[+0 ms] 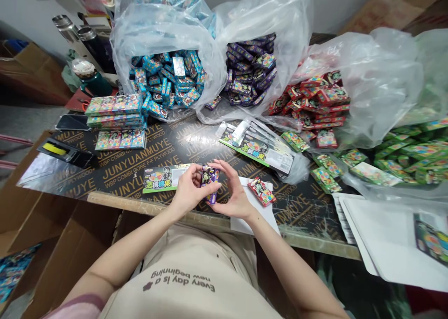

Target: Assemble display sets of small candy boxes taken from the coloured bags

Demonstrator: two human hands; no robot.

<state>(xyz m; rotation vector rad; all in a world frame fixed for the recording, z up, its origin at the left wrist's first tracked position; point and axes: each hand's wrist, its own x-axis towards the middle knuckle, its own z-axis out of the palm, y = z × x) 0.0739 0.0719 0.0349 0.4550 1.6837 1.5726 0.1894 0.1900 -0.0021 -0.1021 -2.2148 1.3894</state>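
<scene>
Between my two hands is a small purple candy box [209,175], held upright over the front part of the table. The fingers of my left hand [192,188] wrap its left side, with the thumb across its face. My right hand [234,193] grips the box at its top and bottom right edges. Partly behind my left hand lies a printed header-card bag [157,179], flat on the table. To the right of my right hand a red candy box [262,191] rests on a white paper sheet [241,223].
Clear bags of blue boxes [168,81], purple boxes [250,71], red boxes [325,99] and green boxes [409,151] line the back. Filled packs [121,139] are stacked left, near a tape dispenser [65,152]. More header-card bags [259,146] lie beyond my right hand.
</scene>
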